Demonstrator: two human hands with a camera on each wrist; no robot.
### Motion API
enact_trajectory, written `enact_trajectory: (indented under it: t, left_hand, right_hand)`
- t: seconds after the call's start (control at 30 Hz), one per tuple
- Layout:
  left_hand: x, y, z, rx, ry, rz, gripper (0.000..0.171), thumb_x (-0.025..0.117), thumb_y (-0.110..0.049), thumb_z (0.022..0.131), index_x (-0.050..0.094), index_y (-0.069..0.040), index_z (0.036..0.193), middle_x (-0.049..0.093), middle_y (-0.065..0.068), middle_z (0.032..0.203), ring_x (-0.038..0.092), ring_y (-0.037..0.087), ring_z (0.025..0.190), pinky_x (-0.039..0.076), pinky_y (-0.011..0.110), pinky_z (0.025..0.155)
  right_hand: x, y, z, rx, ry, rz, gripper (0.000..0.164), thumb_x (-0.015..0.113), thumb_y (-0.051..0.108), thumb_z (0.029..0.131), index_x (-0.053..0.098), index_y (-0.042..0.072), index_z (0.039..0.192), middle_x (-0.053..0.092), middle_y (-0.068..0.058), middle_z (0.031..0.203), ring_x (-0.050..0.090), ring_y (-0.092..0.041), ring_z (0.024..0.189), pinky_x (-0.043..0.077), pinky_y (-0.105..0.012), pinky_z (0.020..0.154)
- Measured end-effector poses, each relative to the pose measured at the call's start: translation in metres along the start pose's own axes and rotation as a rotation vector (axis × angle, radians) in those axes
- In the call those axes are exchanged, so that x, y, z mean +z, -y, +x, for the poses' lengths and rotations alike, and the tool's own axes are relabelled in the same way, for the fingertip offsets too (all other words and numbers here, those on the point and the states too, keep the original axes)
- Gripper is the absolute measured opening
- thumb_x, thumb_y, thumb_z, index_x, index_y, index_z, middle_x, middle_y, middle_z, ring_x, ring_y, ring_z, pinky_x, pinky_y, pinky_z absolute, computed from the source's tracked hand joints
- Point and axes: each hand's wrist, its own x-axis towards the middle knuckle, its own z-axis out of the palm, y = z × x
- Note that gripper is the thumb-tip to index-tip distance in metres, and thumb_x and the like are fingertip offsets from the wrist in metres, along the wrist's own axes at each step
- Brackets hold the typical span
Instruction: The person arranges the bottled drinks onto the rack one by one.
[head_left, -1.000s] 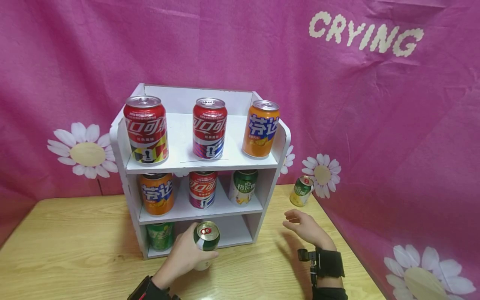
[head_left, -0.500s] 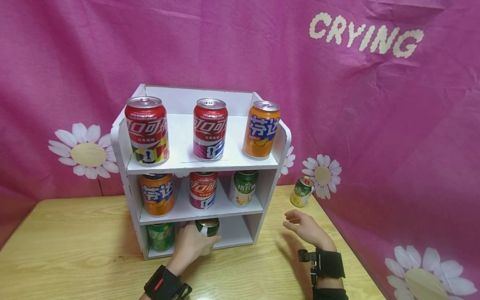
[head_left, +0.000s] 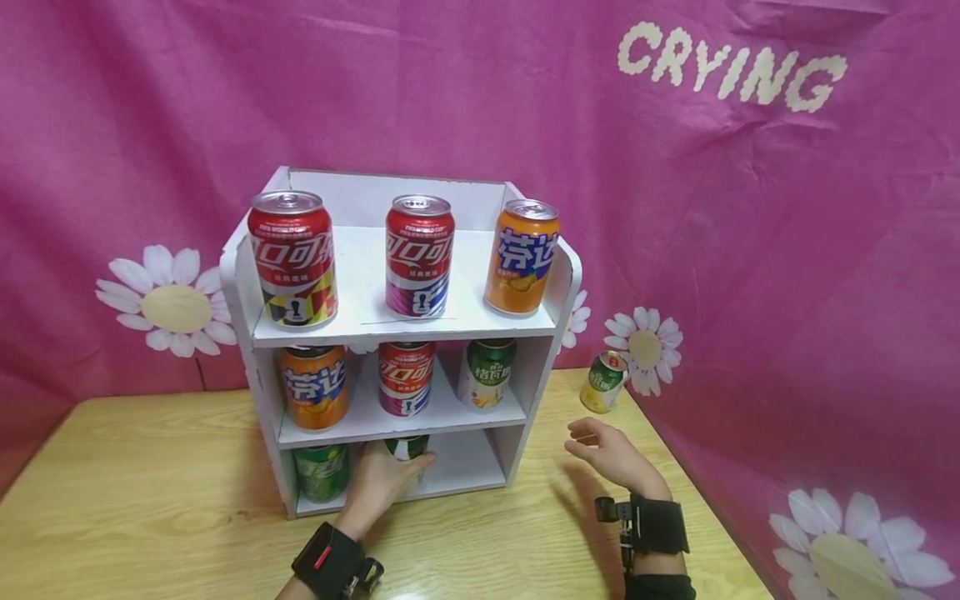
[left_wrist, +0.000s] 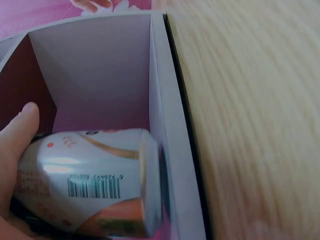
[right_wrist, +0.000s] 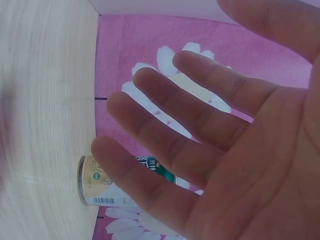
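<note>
My left hand [head_left: 381,482] grips a green-and-white drink can [head_left: 407,448] inside the bottom compartment of a white shelf [head_left: 517,433]. In the left wrist view the can [left_wrist: 95,182] shows its barcode, its base right at the bottom board, and my thumb lies along its upper part. Left of that hand stands a green can [head_left: 321,473] on the same level. My right hand [head_left: 617,457] hovers over the table at the right with relaxed, spread fingers and nothing in it. Beyond it, another green-and-yellow can [head_left: 603,383] stands on the table by the curtain.
On the top shelf are two red cola cans [head_left: 292,258] and an orange soda can [head_left: 522,257]. The middle shelf holds an orange can [head_left: 313,388], a red can [head_left: 406,379] and a green-and-white can [head_left: 487,375]. A pink curtain [head_left: 480,92] hangs behind the wooden table [head_left: 165,475].
My left hand has carried the green-and-white can from in front of the shelf back into the bottom compartment, so its top now sits under the middle board. The right hand stays still.
</note>
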Motion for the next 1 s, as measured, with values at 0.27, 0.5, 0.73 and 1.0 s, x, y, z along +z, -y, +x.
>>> enact_trajectory:
  t: [0.27,0.5,0.73,1.0]
  left_hand:
    - [-0.005,0.000,0.001,-0.027,0.061,-0.017,0.085,0.086,-0.032,0.067,0.041,0.011,0.126,0.055,0.023,0.107,0.055,0.035,0.098,0.047,0.048,0.084]
    - [-0.002,0.000,0.004,-0.058,0.011,-0.022,0.093,0.086,-0.036,0.066,0.037,0.005,0.134,0.047,0.022,0.118,0.047,0.036,0.108,0.042,0.049,0.091]
    - [0.000,0.002,0.005,0.025,-0.033,-0.008,0.098,0.087,-0.033,0.065,0.034,0.003,0.138,0.042,0.023,0.131,0.038,0.040,0.122,0.031,0.052,0.103]
    - [-0.012,-0.003,0.005,-0.027,0.143,-0.008,0.090,0.079,-0.030,0.076,0.028,0.010,0.138,0.041,0.032,0.130,0.041,0.047,0.119,0.037,0.055,0.098]
  right_hand:
    - [-0.001,-0.001,0.000,0.005,0.000,-0.011,0.039,0.062,0.027,0.093,0.056,0.003,0.123,0.060,-0.011,0.117,0.055,-0.030,0.111,0.046,-0.047,0.091]
    - [-0.002,-0.001,0.002,-0.001,0.003,-0.008,0.042,0.062,0.029,0.093,0.055,0.003,0.124,0.060,-0.010,0.119,0.055,-0.030,0.112,0.046,-0.046,0.091]
    - [-0.002,-0.002,0.002,0.007,0.006,-0.008,0.042,0.062,0.030,0.093,0.055,0.003,0.124,0.060,-0.012,0.119,0.055,-0.030,0.112,0.047,-0.046,0.090]
    - [-0.001,-0.004,0.001,0.013,0.008,-0.001,0.041,0.061,0.028,0.093,0.054,0.001,0.124,0.058,-0.017,0.121,0.055,-0.032,0.111,0.047,-0.046,0.090]
